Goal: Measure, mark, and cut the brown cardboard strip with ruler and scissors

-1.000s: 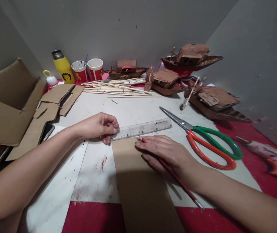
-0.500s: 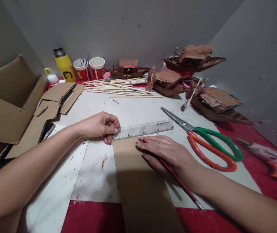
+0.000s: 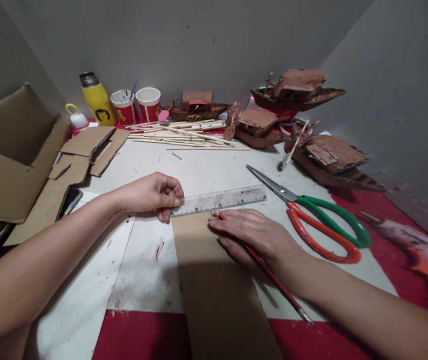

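A long strip of brown cardboard [image 3: 214,280] lies on the white table sheet in front of me. Across its far end rests a clear plastic ruler [image 3: 219,199]. My left hand [image 3: 149,194] pinches the ruler's left end, fingers curled on it. My right hand [image 3: 255,235] lies low on the cardboard and holds a red pencil [image 3: 270,272], its tip at the ruler's near edge and its shaft running back along my forearm.
Large scissors [image 3: 311,220] with green and orange handles lie right of the ruler. Wooden sticks [image 3: 183,136], paper cups [image 3: 136,106], a yellow flask [image 3: 95,99] and cardboard model boats [image 3: 296,92] line the back. Cardboard scraps [image 3: 82,155] and a box [image 3: 7,160] sit left.
Both hands, the ruler and the pencil stay where they were. Only my head has shifted slightly.
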The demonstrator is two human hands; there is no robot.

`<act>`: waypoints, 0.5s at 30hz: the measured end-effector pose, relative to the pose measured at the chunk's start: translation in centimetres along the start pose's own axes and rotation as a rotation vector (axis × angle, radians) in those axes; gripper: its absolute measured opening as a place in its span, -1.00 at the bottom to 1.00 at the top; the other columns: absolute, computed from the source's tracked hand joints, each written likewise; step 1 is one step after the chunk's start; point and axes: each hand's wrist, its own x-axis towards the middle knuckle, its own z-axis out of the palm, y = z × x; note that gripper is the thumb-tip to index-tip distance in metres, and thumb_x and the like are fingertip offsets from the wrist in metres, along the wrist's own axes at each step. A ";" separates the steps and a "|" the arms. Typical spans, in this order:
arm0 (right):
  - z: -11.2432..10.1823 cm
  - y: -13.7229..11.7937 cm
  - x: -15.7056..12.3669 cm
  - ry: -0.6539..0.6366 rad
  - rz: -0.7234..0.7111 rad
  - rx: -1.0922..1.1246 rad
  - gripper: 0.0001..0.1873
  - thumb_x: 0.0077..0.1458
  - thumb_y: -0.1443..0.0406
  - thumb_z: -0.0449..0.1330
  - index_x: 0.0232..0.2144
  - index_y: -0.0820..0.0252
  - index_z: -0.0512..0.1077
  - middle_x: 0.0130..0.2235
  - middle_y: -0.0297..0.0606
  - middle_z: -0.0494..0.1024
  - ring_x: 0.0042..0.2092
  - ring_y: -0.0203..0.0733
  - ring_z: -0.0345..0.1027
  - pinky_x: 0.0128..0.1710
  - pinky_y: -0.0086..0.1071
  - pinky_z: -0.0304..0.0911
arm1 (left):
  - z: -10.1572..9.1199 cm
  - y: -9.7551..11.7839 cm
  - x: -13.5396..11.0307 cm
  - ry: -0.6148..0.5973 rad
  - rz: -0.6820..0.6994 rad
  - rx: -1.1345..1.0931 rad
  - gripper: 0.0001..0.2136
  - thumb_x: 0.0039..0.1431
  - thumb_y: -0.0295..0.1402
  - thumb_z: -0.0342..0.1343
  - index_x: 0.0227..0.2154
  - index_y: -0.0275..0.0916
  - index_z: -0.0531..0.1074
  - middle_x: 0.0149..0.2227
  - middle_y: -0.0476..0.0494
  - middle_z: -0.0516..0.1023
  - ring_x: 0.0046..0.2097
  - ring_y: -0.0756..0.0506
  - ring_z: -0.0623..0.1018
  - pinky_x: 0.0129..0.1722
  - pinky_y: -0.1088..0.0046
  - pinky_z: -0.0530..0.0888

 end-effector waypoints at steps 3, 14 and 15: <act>-0.1 -0.2 0.1 0.002 0.002 0.001 -0.62 0.17 0.47 0.17 0.02 0.09 0.37 -0.15 -0.16 0.66 -0.06 -0.09 0.54 -0.05 -0.18 0.42 | 0.0 0.0 0.0 0.002 0.003 0.007 -0.91 0.15 -0.42 0.18 -0.38 -0.28 0.37 -0.57 0.07 0.43 -0.58 0.03 0.54 -0.57 0.59 0.48; -1.3 -1.3 0.8 0.005 0.031 0.068 -0.61 0.16 0.49 0.17 0.03 0.15 0.40 -0.13 -0.13 0.66 -0.05 -0.09 0.53 -0.01 -0.18 0.41 | 0.1 -0.3 0.1 0.008 0.045 0.040 -0.93 0.16 -0.43 0.15 -0.40 -0.27 0.37 -0.63 0.05 0.45 -0.59 0.00 0.54 -0.58 0.57 0.48; -1.7 -1.8 1.0 0.027 0.050 0.095 -0.62 0.17 0.50 0.16 0.01 0.13 0.42 -0.14 -0.15 0.66 -0.08 -0.11 0.54 -0.02 -0.20 0.42 | 0.1 -0.4 0.1 0.006 0.050 0.044 -0.92 0.16 -0.43 0.15 -0.40 -0.27 0.36 -0.63 0.05 0.45 -0.58 -0.01 0.55 -0.58 0.57 0.48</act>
